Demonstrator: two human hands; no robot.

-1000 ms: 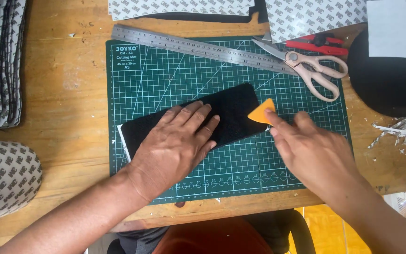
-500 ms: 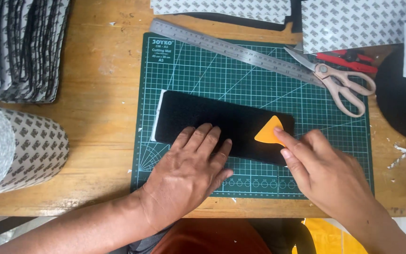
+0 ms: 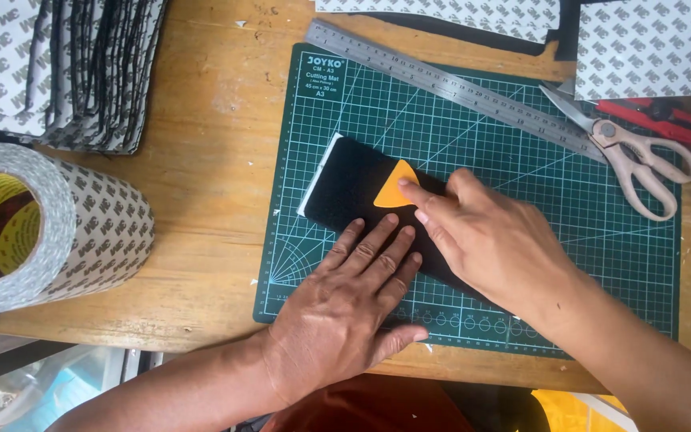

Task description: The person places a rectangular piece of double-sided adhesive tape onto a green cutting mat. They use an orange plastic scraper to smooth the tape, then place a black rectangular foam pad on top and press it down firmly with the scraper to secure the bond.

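Observation:
A black rectangular piece (image 3: pixel 347 190) with a white backing edge at its left lies on the green cutting mat (image 3: pixel 521 160). My left hand (image 3: pixel 353 308) lies flat, fingers spread, pressing the piece's near edge. My right hand (image 3: pixel 489 240) holds a small orange triangular scraper (image 3: pixel 394 188) with its fingertips, pressed on the black piece near its left end.
A steel ruler (image 3: pixel 449 84) lies along the mat's far edge, with scissors (image 3: pixel 633 152) and a red-handled tool (image 3: pixel 653 116) at the right. A big roll of patterned-liner tape (image 3: pixel 41 224) sits at the left, a stack of cut sheets (image 3: pixel 65 68) behind it.
My right hand has slid the orange scraper leftward along the black piece, from its right end to near its left end. My left hand stays pressed on the piece. The camera has shifted.

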